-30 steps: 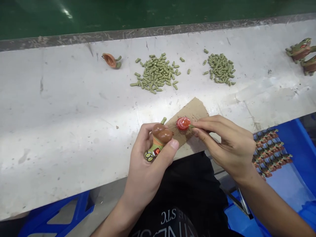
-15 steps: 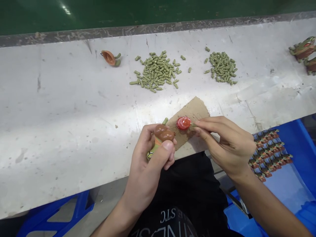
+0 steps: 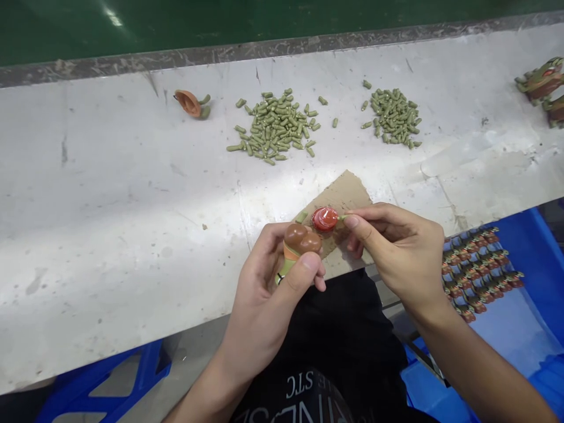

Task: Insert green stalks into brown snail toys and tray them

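Observation:
My left hand [image 3: 277, 288] is closed around a small figurine [image 3: 303, 239] with a glossy brown double-domed part, an orange band and a green section below. A green peg-like piece [image 3: 301, 217] sticks out at its far side. Between thumb and forefinger, my right hand [image 3: 392, 247] pinches a small green peg [image 3: 342, 218]. Its tip is at the edge of a glossy red blob [image 3: 325, 218], which looks wet. The red blob lies on a piece of brown cardboard [image 3: 348, 188] at the bench's near edge.
Two piles of green pegs, a larger one [image 3: 277, 126] and a smaller one [image 3: 395, 117], lie on the white bench [image 3: 110, 223]. An orange-brown part [image 3: 188, 103] sits at the back left. Figurines [image 3: 540, 82] stand far right. A blue crate [image 3: 541, 264] below holds rows of figurines [image 3: 476, 267].
My right hand has turned slightly, and its peg now shows at the red blob's edge. My left hand has shifted a little right with the figurine. The view has moved slightly.

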Demonstrator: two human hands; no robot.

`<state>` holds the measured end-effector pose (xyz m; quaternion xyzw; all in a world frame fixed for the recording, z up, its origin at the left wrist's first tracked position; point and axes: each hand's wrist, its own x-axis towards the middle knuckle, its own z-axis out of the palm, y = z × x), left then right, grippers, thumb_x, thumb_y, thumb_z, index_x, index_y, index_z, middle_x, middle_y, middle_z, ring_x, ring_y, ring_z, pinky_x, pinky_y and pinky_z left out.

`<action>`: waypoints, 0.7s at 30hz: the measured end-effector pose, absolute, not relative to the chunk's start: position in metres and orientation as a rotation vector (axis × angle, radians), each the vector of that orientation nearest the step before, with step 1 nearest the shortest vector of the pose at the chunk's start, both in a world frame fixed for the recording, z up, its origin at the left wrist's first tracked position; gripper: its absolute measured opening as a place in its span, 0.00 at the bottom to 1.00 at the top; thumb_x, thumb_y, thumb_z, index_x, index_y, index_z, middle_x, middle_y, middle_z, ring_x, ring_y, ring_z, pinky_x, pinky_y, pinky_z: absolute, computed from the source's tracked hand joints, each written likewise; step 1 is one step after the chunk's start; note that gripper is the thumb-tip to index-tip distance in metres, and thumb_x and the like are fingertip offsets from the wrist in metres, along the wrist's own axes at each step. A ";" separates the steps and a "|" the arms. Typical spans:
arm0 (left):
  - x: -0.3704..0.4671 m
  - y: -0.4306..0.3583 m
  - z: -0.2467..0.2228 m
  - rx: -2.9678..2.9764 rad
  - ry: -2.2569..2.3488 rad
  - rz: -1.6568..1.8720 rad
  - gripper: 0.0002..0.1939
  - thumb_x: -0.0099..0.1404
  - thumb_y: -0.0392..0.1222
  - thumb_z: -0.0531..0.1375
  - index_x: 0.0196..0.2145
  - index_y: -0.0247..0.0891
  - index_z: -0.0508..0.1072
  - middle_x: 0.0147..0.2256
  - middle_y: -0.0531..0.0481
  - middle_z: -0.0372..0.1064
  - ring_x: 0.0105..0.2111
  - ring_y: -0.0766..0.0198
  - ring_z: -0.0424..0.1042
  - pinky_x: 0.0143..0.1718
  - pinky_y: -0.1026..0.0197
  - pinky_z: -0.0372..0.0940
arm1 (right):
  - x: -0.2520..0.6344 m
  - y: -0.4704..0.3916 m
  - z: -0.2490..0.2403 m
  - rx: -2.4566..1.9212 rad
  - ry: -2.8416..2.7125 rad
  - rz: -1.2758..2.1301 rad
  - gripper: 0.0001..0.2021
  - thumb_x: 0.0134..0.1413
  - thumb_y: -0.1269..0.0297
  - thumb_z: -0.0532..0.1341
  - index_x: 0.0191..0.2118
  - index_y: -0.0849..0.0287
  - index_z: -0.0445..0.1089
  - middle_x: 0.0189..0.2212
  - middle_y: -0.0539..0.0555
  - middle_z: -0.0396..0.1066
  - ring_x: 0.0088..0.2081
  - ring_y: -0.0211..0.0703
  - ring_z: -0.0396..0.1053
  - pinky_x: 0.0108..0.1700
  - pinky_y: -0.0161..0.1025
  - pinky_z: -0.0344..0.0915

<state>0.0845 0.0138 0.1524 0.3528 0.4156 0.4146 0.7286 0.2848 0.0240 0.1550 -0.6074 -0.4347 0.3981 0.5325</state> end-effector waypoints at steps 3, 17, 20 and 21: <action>0.085 0.014 0.151 0.801 0.943 0.918 0.06 0.83 0.51 0.70 0.52 0.50 0.83 0.44 0.53 0.77 0.40 0.65 0.77 0.44 0.60 0.75 | 0.285 0.024 0.155 -1.461 -1.056 0.921 0.07 0.65 0.62 0.82 0.37 0.55 0.89 0.25 0.50 0.82 0.23 0.40 0.77 0.24 0.35 0.79; 0.085 0.020 0.154 0.919 0.923 0.884 0.06 0.78 0.48 0.75 0.48 0.49 0.87 0.41 0.49 0.79 0.47 0.56 0.81 0.54 0.56 0.80 | 0.283 0.006 0.178 -1.324 -0.985 1.203 0.05 0.71 0.69 0.78 0.43 0.51 0.90 0.40 0.51 0.91 0.39 0.46 0.91 0.43 0.36 0.91; 0.086 0.021 0.159 0.936 0.932 0.885 0.05 0.77 0.46 0.76 0.48 0.49 0.87 0.44 0.51 0.84 0.49 0.59 0.84 0.56 0.59 0.81 | 0.283 0.007 0.179 -1.336 -1.012 1.191 0.06 0.70 0.71 0.77 0.42 0.51 0.90 0.41 0.51 0.91 0.41 0.45 0.91 0.45 0.34 0.90; 0.086 0.021 0.161 0.939 0.932 0.882 0.05 0.78 0.45 0.76 0.49 0.49 0.87 0.46 0.51 0.85 0.50 0.60 0.85 0.57 0.61 0.81 | 0.283 0.007 0.178 -1.341 -1.022 1.185 0.06 0.70 0.72 0.77 0.42 0.51 0.90 0.40 0.51 0.91 0.41 0.46 0.91 0.45 0.34 0.90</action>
